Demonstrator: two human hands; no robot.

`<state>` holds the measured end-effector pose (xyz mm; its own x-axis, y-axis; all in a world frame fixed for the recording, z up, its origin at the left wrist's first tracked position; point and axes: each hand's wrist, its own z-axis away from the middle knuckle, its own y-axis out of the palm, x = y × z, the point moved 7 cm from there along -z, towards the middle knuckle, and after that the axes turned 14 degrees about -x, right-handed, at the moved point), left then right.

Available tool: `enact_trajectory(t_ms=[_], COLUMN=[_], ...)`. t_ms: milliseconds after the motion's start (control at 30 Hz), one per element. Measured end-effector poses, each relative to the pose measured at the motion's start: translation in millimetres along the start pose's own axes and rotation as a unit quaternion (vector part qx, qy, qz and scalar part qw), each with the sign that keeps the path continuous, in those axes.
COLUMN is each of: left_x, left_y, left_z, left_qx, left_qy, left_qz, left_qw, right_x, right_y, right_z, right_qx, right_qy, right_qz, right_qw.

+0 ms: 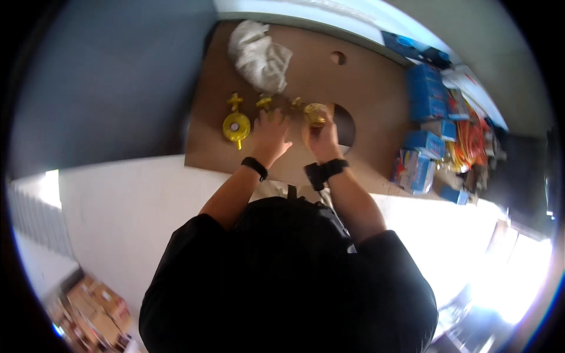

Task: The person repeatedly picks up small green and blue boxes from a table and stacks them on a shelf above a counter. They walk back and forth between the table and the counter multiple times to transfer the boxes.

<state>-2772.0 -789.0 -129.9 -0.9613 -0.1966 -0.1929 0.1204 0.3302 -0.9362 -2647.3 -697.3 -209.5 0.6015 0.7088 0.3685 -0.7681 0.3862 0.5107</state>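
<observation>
My right hand [323, 138] is closed around a round yellow gas regulator [316, 112], holding it upright near the cutout in the brown board. To its left, my left hand [271, 138] reaches flat with fingers stretched and thumb apart, over another yellow regulator [263, 102]. Most of that piece is hidden beneath the fingers; only its fitting shows beyond them. A third yellow regulator [236, 127], a disc with a pale centre and a nozzle, lies left of my left hand. Between the hands, a little farther off, lies a small brass-coloured fitting [296, 103].
A crumpled whitish cloth or sack [259, 57] lies at the far left of the brown board [359, 88]. Blue boxes [426, 94] and orange hoses [469, 141] are piled at the right. The board has a large round cutout [346, 126] and a small hole [338, 57].
</observation>
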Motion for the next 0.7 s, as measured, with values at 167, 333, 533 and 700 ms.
enact_trajectory(t_ms=[167, 333, 533, 700], left_x=[19.4, 54.1, 46.3, 12.5], left_y=[11.8, 8.1, -33.6, -43.0], left_z=[1.0, 21.6, 6.7, 7.0], left_qx=[0.047, -0.007, 0.015, 0.000], left_qy=[0.027, 0.131, 0.134, 0.227], left_qz=[0.022, 0.029, 0.061, 0.081], left_qw=[0.998, 0.991, 0.989, 0.971], right_x=[-46.9, -63.0, -65.6, -55.7], right_y=[10.7, -3.3, -16.5, 0.9], right_z=[12.9, 25.2, 27.0, 45.7], right_qx=[-0.072, -0.116, -0.056, -0.008], right_qy=[-0.051, -0.097, -0.207, -0.207], right_qz=[-0.062, -0.059, 0.447, 0.578], right_qw=[0.994, 0.987, 0.868, 0.790])
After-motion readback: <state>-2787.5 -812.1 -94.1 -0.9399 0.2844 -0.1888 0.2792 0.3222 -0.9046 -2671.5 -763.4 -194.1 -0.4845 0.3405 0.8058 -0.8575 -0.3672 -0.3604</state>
